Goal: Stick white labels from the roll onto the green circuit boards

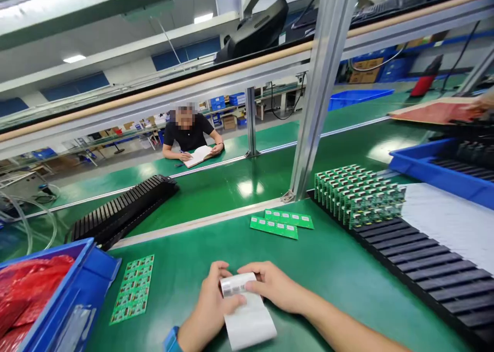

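A strip of white label backing paper [250, 323] with a row of small labels near its folded upper end hangs between my hands. My left hand [214, 300] grips its left edge, thumb across the front. From the other side, my right hand [272, 285] pinches the upper end, with its thumb by the labels. Beyond my hands, two narrow green circuit boards [275, 227] with white labels lie on the green bench [185, 280], partly overlapping. Left of my left hand lies a green circuit board panel [133, 289].
At left stands a blue bin [98, 269] with red bags [34, 285]. On the right, a black slotted rack [424, 264] holds several upright circuit boards [358, 195]. Another black rack [123, 208] lies beyond the bench edge. A metal post [316, 89] rises ahead; a person [189, 133] writes across from me.
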The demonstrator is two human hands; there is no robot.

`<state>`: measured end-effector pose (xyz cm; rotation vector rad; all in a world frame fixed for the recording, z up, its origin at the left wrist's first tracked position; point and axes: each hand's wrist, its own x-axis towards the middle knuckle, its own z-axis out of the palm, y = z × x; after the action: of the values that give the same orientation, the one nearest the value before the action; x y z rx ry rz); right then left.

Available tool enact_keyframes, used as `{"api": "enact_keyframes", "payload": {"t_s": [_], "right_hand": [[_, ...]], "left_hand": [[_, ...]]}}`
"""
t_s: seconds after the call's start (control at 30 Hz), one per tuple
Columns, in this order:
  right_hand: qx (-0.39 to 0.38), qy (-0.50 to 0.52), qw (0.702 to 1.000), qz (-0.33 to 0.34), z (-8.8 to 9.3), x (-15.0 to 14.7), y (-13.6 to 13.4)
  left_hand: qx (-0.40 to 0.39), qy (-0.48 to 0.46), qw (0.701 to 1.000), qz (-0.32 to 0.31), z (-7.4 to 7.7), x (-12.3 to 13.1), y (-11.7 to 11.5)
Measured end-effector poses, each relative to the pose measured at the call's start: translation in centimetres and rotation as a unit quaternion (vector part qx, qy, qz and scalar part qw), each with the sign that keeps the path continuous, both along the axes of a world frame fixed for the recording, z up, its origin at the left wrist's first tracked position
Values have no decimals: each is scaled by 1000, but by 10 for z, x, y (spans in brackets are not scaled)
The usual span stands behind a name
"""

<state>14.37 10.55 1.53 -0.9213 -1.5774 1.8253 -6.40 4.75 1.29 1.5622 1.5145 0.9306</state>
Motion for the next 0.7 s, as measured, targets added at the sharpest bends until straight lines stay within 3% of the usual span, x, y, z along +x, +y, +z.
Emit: {"api": "enact_keyframes", "payload": {"t_s": [0.07,0.13,0.2,0.3,0.37,0.5,0.63,0.7], "right_hand": [[2,-4,1000,-27,2,9,2],[14,-18,998,-51,6,19,5],[19,-52,997,-51,7,28,10],[29,-85,995,-36,4,36,20],[39,-81,996,-24,4,37,22],[68,-62,996,7,21,43,16],[74,-56,995,32,45,56,16],[74,-43,996,34,53,64,18]], "left_hand": [[62,113,991,32,6,-26,-8],[107,281,946,121,13,-65,-19],[25,418,874,245,20,-107,-36],[-69,449,828,330,30,-156,-67],[-88,439,831,331,36,-169,-82],[-80,398,869,282,57,-166,-87],[-51,323,918,223,84,-154,-64],[-51,261,949,168,89,-141,-44]]}}
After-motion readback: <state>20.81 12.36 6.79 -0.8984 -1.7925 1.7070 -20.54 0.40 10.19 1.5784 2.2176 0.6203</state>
